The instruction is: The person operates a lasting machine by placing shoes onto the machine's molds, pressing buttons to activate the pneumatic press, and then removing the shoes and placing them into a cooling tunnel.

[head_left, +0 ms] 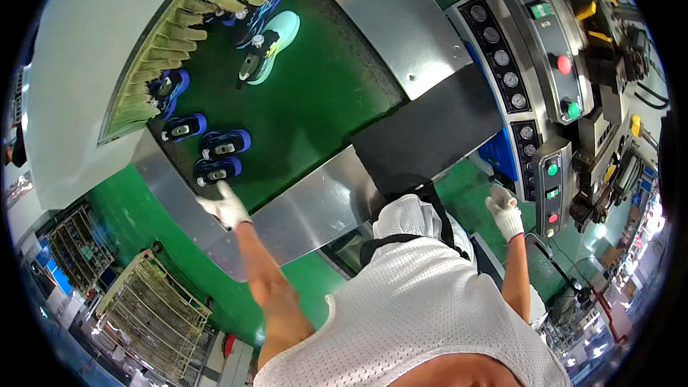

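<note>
My left hand, in a white glove, reaches over the metal edge of a green conveyor belt. Its fingers are spread and nothing shows in them. Just beyond the fingertips sits a dark blue shoe with a shoe last inside. Close behind it stand another blue shoe and a third blue shoe. Farther along, a turquoise shoe lies tilted on the belt. My right hand, also gloved, is held to the right beside the machine panel, empty, with loosely bent fingers apart.
Green strip curtains hang at a white tunnel opening, with more blue shoes beneath. A black mat covers part of the metal frame. Machines with gauges and buttons line the right. Wire racks stand on the green floor at lower left.
</note>
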Demonstrator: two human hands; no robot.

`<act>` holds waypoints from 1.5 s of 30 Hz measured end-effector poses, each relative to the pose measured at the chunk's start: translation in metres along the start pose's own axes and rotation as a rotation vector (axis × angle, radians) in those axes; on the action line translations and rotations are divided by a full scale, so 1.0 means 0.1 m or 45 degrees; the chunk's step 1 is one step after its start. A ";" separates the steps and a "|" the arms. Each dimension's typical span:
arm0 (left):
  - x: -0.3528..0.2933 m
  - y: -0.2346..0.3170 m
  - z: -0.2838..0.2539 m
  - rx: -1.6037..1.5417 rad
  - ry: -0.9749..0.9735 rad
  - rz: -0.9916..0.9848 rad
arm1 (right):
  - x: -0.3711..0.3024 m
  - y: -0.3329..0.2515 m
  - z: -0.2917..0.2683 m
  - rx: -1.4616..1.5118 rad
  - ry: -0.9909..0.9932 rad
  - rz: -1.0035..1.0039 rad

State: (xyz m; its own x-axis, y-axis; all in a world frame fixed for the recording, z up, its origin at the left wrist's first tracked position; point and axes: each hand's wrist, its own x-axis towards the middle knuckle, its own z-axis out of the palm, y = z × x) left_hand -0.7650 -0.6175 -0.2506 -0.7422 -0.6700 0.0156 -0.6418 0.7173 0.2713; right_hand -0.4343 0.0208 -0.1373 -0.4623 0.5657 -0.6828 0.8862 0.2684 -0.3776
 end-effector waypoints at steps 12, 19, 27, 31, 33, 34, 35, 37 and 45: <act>-0.58 0.69 -0.25 -0.222 -0.399 0.351 | 0.22 -1.85 0.30 -0.238 -0.118 -0.553; -2.91 2.74 -0.86 -0.765 -0.978 1.502 | -0.31 -2.26 0.34 -0.250 -0.025 -1.087; -5.16 4.60 -1.82 -0.862 -1.580 2.487 | -0.57 -0.49 -1.43 0.720 0.494 -0.558; -6.36 5.08 -2.04 -1.216 -1.634 2.531 | -1.11 0.50 -1.74 1.916 0.566 -0.516; -7.13 5.26 -2.06 -1.132 -1.967 2.245 | -1.29 0.94 -1.68 2.298 0.699 -0.501; -7.49 5.42 -1.93 -1.099 -1.780 2.484 | -1.33 1.10 -1.63 2.383 0.789 -0.502; -7.82 5.59 -1.76 -1.072 -1.568 2.697 | -1.35 1.24 -1.57 2.456 0.867 -0.504; -8.53 5.83 -1.62 -0.756 -1.613 2.566 | -1.47 1.34 -1.58 2.661 0.990 -0.497; -10.24 6.78 0.19 -0.496 -0.939 2.477 | -1.88 1.49 -1.79 2.869 1.294 -0.372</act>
State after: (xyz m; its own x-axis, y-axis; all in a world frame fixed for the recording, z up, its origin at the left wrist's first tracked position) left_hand -0.4432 0.5584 -0.1008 -0.2273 0.9545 0.1931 0.8497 0.0975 0.5182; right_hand -0.2104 0.0936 0.0468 0.2251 0.8834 -0.4111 -0.7927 -0.0792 -0.6044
